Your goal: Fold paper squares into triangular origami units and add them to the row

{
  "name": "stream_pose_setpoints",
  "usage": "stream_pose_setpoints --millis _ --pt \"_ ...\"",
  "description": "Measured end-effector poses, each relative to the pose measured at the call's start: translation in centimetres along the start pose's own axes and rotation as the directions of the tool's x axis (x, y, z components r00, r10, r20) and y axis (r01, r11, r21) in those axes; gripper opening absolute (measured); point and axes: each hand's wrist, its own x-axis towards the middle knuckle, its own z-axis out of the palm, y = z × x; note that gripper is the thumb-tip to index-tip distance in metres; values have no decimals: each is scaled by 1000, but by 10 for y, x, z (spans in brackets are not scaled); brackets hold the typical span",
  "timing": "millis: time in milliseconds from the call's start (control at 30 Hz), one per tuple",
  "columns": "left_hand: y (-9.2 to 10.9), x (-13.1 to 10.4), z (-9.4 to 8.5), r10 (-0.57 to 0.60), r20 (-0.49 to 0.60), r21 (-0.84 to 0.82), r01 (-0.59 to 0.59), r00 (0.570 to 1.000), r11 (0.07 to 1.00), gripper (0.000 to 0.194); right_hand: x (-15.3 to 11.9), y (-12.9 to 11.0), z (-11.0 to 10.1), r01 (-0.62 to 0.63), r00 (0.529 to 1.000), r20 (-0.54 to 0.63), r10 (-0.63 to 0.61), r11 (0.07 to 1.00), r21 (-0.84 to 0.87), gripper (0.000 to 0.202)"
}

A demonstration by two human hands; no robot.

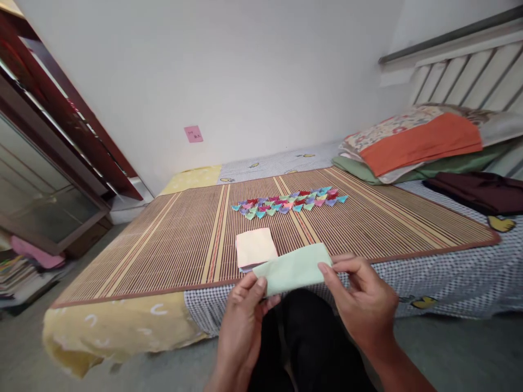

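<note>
A pale green paper (294, 268), folded into a rectangle, is held up between both hands in front of the bed edge. My left hand (243, 316) pinches its left end, thumb on the near face. At the right end, my right hand (362, 299) grips the paper between thumb and fingers. Just behind the green paper, a stack of square paper sheets (256, 247) lies on the striped mat, with a cream sheet on top. Farther back, several small folded paper pieces (286, 206) in many colours are laid out in rows.
The striped mat (175, 245) covers much of the bed. Pillows (420, 144) and a dark folded cloth (478, 191) lie at the right. A pink note (193, 134) is on the wall. A glass-fronted cabinet (36, 185) stands at the left, and the bed's front edge faces me.
</note>
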Motion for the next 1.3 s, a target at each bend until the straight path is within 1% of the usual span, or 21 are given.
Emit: stream_pose_setpoints --millis 100,200,267,333,433,533,700,867,933,1000,1067,1133,1167,1233,1300 --pt "5 0 -1 -119 -31 -59 117 992 991 19 1 -1 -3 43 999 9 -42 997 -69 15" --pt "6 0 2 -146 -77 -131 135 986 982 18 2 -4 -5 38 999 33 -35 994 -98 14" --pt "5 0 5 -115 -118 -158 96 986 983 15 1 -5 -5 3 999 40 -1 998 -67 15" --pt "3 0 7 -60 -141 -167 37 988 985 15 1 -4 -5 -74 996 49 73 997 34 15" --pt "-1 -1 6 14 -85 -136 -25 996 990 16 0 -1 -4 -205 978 70 195 959 196 16" --pt "-4 -1 4 55 -17 -85 -56 998 995 17 -1 1 -3 -279 960 85 266 928 245 18" --pt "-5 -1 1 56 2 -35 -55 998 998 18 1 2 -3 -306 952 100 290 916 260 19" --pt "-2 0 3 18 -32 -34 -19 999 999 25 3 2 -4 -341 940 122 320 903 262 20" --pt "-1 -1 4 -10 -57 -58 6 998 998 30 3 2 -4 -373 928 122 353 884 281 21" --pt "0 -1 4 -36 -72 -73 30 997 997 34 3 2 -3 -424 905 135 403 848 317 21" --pt "0 -1 4 -40 -80 -78 34 996 996 35 3 3 -3 -481 877 181 446 804 350 26" --pt "-1 -1 4 -10 -84 -77 3 996 997 33 4 3 -3 -521 853 249 459 772 364 32" --pt "-2 -1 3 15 -82 -72 -21 997 997 31 4 3 -4 -532 845 285 453 767 359 30" --pt "-3 -1 2 65 -62 -52 -68 996 996 27 6 2 -5 -532 838 343 425 778 335 20" --pt "-4 -1 1 85 -30 -15 -86 996 996 25 9 0 -6 -513 842 367 396 800 311 16"
